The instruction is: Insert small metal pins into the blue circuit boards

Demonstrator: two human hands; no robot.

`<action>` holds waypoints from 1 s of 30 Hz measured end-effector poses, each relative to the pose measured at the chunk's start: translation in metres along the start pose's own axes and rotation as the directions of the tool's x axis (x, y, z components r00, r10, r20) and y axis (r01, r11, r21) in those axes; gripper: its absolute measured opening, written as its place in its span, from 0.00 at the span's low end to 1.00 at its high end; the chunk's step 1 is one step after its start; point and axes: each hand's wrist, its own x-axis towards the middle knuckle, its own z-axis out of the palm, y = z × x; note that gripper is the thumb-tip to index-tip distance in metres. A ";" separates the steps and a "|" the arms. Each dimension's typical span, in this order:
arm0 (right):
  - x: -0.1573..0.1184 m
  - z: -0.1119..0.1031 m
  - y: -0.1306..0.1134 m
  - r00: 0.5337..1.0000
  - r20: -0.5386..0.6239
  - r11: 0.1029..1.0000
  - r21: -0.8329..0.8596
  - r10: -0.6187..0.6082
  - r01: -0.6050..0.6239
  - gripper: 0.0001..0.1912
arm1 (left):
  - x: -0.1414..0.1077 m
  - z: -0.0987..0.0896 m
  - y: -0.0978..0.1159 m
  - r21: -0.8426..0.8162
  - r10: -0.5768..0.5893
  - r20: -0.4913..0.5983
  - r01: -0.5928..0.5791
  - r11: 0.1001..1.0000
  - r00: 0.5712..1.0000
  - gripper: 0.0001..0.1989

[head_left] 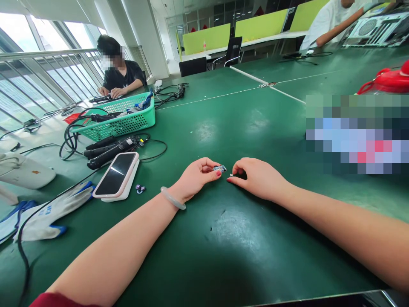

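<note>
My left hand (201,177) pinches a small circuit board (220,169) between thumb and fingers, just above the green table. Opposite it, my right hand (255,177) has thumb and index finger closing on a tiny whitish piece (231,175), too small to name. The two hands are close but apart, with the board and the piece facing each other across a narrow gap. A pale bangle (173,198) circles my left wrist. Left of that wrist lie small purple and white bits (139,188), beside a phone (117,174) resting on a white box.
A green basket (128,121) holds cables and gloves at the left. Black devices with cables (111,150), work gloves (53,213) and a white container (25,170) lie nearby. Two people work at the far side, one by a metal computer case (377,30). A red object (388,81) stands right.
</note>
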 end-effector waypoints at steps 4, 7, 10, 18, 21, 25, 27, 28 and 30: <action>0.001 -0.001 -0.003 0.998 0.038 0.999 0.001 -0.041 0.041 0.07 | 0.001 -0.001 -0.003 0.064 0.004 0.016 -0.005 0.998 1.000 0.13; 0.002 -0.004 -0.003 0.995 0.090 0.997 0.073 -0.037 0.030 0.08 | 0.001 0.000 -0.003 0.128 -0.001 0.021 -0.002 0.992 1.000 0.12; 0.005 -0.005 -0.002 0.990 0.137 0.991 0.133 0.015 -0.034 0.09 | 0.000 0.001 -0.001 0.156 -0.019 0.027 0.014 0.988 0.999 0.12; 0.006 -0.007 0.003 0.990 0.138 0.992 0.124 -0.032 0.015 0.05 | 0.001 0.000 -0.001 0.175 -0.023 0.031 0.017 0.984 0.999 0.12; 0.003 -0.008 0.004 0.995 0.084 0.994 0.102 -0.053 0.044 0.06 | 0.001 0.001 -0.001 0.182 -0.028 0.025 0.023 0.983 0.999 0.12; 0.001 -0.011 -0.002 0.985 -0.175 0.992 0.124 0.002 0.020 0.06 | 0.001 0.003 -0.001 0.172 -0.030 0.012 0.028 0.985 0.999 0.13; 0.000 -0.012 -0.009 0.963 -0.268 0.987 0.148 -0.017 0.059 0.06 | 0.001 0.005 -0.001 0.161 -0.035 0.014 0.032 0.986 0.999 0.13; 0.000 -0.012 -0.012 0.960 -0.278 0.984 0.153 -0.043 0.088 0.06 | 0.001 0.005 -0.001 0.154 -0.038 0.016 0.035 0.987 0.999 0.13; -0.002 -0.010 -0.016 0.960 -0.265 0.979 0.149 -0.095 0.138 0.06 | 0.000 0.006 0.000 0.144 -0.045 0.020 0.042 0.989 0.999 0.13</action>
